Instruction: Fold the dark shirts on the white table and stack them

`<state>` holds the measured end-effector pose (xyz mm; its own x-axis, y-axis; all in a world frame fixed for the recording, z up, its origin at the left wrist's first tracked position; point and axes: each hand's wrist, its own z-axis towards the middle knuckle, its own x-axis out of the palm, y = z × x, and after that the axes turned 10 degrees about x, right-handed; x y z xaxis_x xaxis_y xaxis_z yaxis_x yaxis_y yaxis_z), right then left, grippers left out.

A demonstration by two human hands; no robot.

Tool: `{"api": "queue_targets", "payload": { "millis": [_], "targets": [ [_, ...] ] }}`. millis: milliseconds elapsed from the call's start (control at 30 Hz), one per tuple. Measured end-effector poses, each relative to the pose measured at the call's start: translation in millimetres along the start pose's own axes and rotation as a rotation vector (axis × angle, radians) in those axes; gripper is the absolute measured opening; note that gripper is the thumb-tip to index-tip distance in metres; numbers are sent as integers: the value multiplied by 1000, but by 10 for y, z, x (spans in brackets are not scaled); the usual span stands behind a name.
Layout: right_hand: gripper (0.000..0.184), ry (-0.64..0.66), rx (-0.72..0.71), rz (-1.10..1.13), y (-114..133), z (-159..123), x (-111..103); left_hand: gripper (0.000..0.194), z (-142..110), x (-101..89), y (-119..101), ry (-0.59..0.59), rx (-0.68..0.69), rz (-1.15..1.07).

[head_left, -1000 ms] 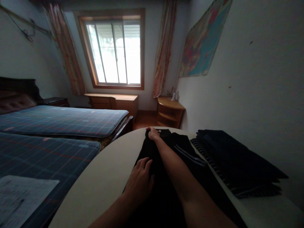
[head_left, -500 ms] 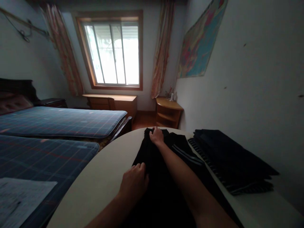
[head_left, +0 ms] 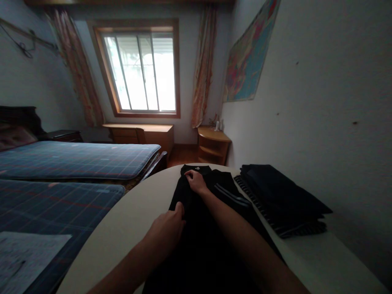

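A black shirt (head_left: 208, 245) lies on the pale round-edged table (head_left: 122, 237), its collar at the far end. Two grey stripes run along its right-hand side. My left hand (head_left: 168, 224) is closed on the shirt's left edge, thumb on top. Farther forward, my right hand (head_left: 196, 181) pinches the cloth just below the collar, near the left shoulder. A small light label shows inside the collar. My right forearm crosses over the shirt and covers part of it.
A stack of folded dark clothes (head_left: 278, 196) lies on the table's right, beside the wall. To the left are blue plaid mattresses (head_left: 82, 159) and a printed sheet (head_left: 30, 261). Beyond the table stand a corner shelf (head_left: 212, 143) and a desk (head_left: 156, 132) below the window.
My right hand has drawn back slightly from the collar's edge, uncovering the collar and its label. My left hand still grips the left edge. The view has turned a little to the right.
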<state>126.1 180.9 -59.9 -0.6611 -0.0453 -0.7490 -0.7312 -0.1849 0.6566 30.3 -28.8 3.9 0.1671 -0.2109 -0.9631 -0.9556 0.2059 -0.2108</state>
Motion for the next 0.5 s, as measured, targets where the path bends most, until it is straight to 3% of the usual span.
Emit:
{"api": "queue_targets", "payload": {
  "millis": [133,300,400,500],
  "targets": [
    [28,28,55,46,-112,81,-51,61,-185,138,-58,66,60,-10],
    [62,79,123,41,-191,-46,-110,68,-430,315,-67,209,127,4],
    [66,128,77,60,-154,-154,-145,64,-506,175,-58,241,146,-51],
    [55,100,33,97,-102,-240,-161,40,-552,-27,-61,170,145,-129]
  ]
}}
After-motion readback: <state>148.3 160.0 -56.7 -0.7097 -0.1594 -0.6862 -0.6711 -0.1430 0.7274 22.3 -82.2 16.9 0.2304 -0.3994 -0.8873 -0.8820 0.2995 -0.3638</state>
